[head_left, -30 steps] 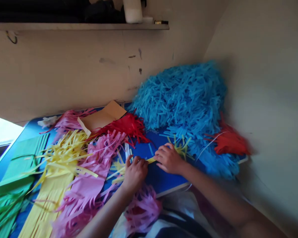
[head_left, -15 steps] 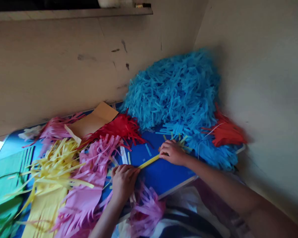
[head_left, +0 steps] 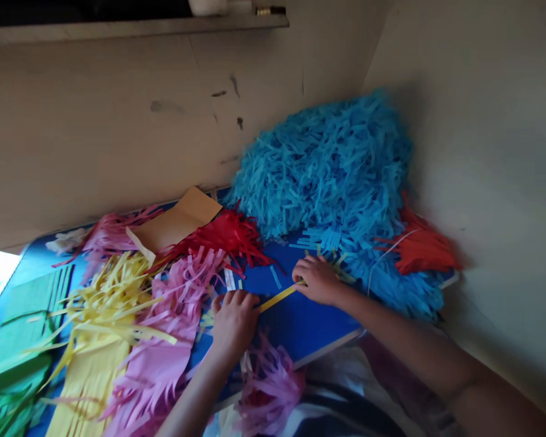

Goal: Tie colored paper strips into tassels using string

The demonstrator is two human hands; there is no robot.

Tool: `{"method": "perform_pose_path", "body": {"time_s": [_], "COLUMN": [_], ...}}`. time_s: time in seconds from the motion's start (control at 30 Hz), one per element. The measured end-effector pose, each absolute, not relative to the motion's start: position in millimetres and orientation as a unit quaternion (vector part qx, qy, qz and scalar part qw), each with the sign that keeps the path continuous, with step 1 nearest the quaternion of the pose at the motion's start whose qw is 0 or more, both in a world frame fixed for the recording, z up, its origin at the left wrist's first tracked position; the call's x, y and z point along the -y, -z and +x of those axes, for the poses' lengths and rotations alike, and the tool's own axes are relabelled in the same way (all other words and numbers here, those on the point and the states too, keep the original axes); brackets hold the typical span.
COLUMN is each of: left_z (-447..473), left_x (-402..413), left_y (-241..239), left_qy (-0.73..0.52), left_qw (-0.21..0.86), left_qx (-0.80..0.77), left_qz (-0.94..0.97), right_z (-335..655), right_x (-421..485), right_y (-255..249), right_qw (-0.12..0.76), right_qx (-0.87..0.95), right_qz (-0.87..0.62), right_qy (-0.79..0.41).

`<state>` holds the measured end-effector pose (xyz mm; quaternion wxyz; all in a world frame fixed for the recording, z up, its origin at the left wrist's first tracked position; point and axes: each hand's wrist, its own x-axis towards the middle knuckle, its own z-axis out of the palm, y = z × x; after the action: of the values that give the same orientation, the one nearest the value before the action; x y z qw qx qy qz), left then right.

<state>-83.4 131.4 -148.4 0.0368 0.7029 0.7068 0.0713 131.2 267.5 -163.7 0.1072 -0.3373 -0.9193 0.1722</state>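
A folded yellow paper strip (head_left: 277, 297) lies stretched across the blue board (head_left: 300, 328) between my two hands. My left hand (head_left: 232, 321) presses its left end with curled fingers, beside pink fringed paper (head_left: 173, 315). My right hand (head_left: 318, 280) pinches the strip's right end, close against the big blue fringed heap (head_left: 327, 164). Yellow fringe tips poke out just behind my right hand.
Yellow fringed paper (head_left: 104, 303) and green fringed paper (head_left: 18, 328) lie at the left. Red fringe (head_left: 222, 233) and a brown card (head_left: 173, 221) sit behind. More red fringe (head_left: 418, 249) lies at the right by the wall. A shelf (head_left: 136, 27) runs overhead. Pink fringe (head_left: 268, 388) hangs on my lap.
My hands have drawn apart along the yellow strip, the left sliding leftward, so more of the strip shows between them. The camera view has shifted slightly.
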Motion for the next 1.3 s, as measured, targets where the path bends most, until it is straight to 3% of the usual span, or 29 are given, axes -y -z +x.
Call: {"method": "perform_pose_path", "body": {"time_s": [0.13,0.23,0.37,0.53,0.83,1.03,1.3], "left_z": [-79,-75,-68,-65,-67,-83,-98], "left_x": [-127,-128,-132,-134,-124,-106,-109], "left_y": [147,146,146,150,162,162,179], "left_qy": [-0.071,-0.081,-0.101,-0.114,-0.124,-0.141,-0.235], "left_qw": [-0.03,-0.047,-0.058,-0.074,-0.07,-0.008,0.086], "left_qx": [-0.612,-0.594,-0.603,-0.616,-0.627,-0.647,-0.694], "left_qz": [0.787,0.799,0.789,0.776,0.766,0.749,0.675], "right_z": [130,123,115,115,102,128,133], "right_x": [-265,-264,-264,-263,-231,-251,-266], "right_y": [165,169,171,167,176,195,189], "right_qw": [0.169,0.178,0.146,0.137,0.215,0.265,0.194], "right_qx": [0.97,0.979,0.986,0.979,0.969,0.949,0.919], "right_qz": [-0.15,-0.096,-0.078,-0.133,-0.12,-0.148,-0.245], "right_qy": [-0.086,-0.022,0.016,-0.067,0.02,-0.082,-0.24]}}
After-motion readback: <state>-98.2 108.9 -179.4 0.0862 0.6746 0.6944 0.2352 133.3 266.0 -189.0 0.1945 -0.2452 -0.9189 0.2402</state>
